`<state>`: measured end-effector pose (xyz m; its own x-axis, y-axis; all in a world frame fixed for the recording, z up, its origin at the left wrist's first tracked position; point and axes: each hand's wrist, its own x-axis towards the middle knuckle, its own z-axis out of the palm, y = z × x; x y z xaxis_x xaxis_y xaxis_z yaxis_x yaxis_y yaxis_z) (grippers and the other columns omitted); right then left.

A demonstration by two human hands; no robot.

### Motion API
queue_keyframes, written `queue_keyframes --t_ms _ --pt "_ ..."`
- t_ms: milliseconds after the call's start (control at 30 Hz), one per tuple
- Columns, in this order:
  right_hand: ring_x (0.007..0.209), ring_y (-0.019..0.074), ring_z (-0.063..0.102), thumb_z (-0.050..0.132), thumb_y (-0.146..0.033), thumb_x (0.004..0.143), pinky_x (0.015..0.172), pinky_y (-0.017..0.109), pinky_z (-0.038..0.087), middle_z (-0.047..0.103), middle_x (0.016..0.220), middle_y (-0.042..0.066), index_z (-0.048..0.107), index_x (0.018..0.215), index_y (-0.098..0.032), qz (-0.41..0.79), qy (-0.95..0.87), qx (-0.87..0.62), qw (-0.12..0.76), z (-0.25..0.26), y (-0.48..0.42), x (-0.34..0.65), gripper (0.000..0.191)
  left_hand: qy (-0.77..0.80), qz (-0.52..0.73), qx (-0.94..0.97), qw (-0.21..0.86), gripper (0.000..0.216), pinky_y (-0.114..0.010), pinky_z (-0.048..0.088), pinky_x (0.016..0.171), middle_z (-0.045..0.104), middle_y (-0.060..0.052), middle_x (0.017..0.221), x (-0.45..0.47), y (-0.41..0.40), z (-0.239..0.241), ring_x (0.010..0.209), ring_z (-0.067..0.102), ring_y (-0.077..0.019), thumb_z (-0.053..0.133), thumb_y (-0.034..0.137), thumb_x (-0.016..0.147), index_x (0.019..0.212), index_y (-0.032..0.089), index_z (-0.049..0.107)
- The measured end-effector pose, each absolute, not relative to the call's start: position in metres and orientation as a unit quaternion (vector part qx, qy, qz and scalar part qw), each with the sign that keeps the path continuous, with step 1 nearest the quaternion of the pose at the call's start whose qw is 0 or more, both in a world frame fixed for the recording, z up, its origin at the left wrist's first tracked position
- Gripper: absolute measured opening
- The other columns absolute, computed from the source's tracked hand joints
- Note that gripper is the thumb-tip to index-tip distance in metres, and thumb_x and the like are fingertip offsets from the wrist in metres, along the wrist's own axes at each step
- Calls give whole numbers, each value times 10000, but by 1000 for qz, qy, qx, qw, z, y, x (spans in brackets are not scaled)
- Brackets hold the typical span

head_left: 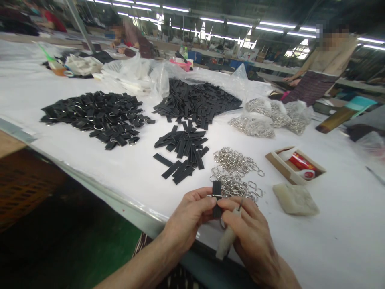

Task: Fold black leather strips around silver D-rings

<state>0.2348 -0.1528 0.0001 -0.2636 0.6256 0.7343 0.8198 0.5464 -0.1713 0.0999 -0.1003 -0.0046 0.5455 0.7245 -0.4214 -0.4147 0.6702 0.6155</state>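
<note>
Both of my hands meet near the table's front edge. My left hand (188, 216) pinches a short black strap (216, 192) that has a metal ring threaded on it. My right hand (251, 233) is closed on the same strap and also grips a pale-handled brush (226, 241) that points down toward me. Just beyond my fingers lies a loose heap of metal rings (234, 170). A small pile of plain black straps (183, 150) lies to the left of the rings.
A heap of straps with rings fitted (96, 116) lies far left, a bigger strap pile (198, 100) behind. Bags of rings (270, 116), a cardboard tray with a red tube (296, 164) and a pale block (294, 198) sit right. Other people work at the back.
</note>
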Motion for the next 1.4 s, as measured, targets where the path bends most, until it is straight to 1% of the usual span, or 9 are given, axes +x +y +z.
queue_keyframes --t_ms 167,300,500,667,833,900,1033,1200,1400 --pt "680 178 607 451 -35 831 572 280 506 693 771 28 538 718 -205 -106 -778 -464 411 1 -155 232 222 321 322 192 870 188 -210 483 576 675 -10 595 100 -101 -5 533 613 -111 743 95 600 761 120 650" --pt "707 184 612 474 -11 801 583 290 499 680 791 29 535 723 -206 -51 -764 -476 432 -4 -159 235 219 314 304 186 880 223 -280 525 591 699 -69 631 99 -98 -6 555 649 -166 774 247 617 674 122 598" --pt "779 171 591 540 -30 814 646 294 503 653 867 26 513 766 -214 71 -700 -502 503 -16 -165 231 193 358 340 206 845 247 -230 495 482 539 59 432 103 -102 -5 401 539 -95 799 219 598 597 142 563" --pt "720 164 600 590 -106 814 599 261 503 637 801 12 528 806 -226 95 -614 -563 544 -21 -165 223 136 366 355 286 811 167 -279 524 608 646 -13 567 105 -110 -9 528 632 -151 718 247 717 680 125 611" --pt "575 130 586 613 -209 806 444 191 461 634 730 -13 551 794 -222 174 -526 -630 545 -15 -162 221 65 330 355 374 791 226 -297 505 699 677 -37 658 99 -114 -10 644 641 -166 578 326 858 737 139 619" --pt "534 123 556 625 -234 793 434 192 443 608 665 -25 545 768 -215 210 -498 -647 538 -13 -162 220 86 327 344 396 786 164 -278 488 727 679 -37 707 97 -114 -8 702 632 -161 605 288 841 791 136 639" --pt "549 131 549 626 -273 789 475 212 439 595 647 -30 532 773 -212 274 -444 -675 522 -13 -163 218 113 343 331 400 783 79 -234 457 668 664 -28 704 97 -113 -4 707 604 -149 650 196 771 807 126 653" --pt "569 136 550 619 -304 790 502 221 443 595 658 -29 527 780 -216 295 -418 -686 517 -14 -163 216 128 369 330 406 768 107 -241 456 664 664 -26 666 98 -113 -2 656 602 -140 638 222 772 721 127 635" --pt "560 134 548 636 -309 768 490 214 459 588 650 -34 532 771 -224 304 -398 -695 516 -9 -161 214 135 362 332 395 776 130 -294 484 720 694 -56 702 96 -113 -5 713 649 -187 632 252 780 749 127 646"
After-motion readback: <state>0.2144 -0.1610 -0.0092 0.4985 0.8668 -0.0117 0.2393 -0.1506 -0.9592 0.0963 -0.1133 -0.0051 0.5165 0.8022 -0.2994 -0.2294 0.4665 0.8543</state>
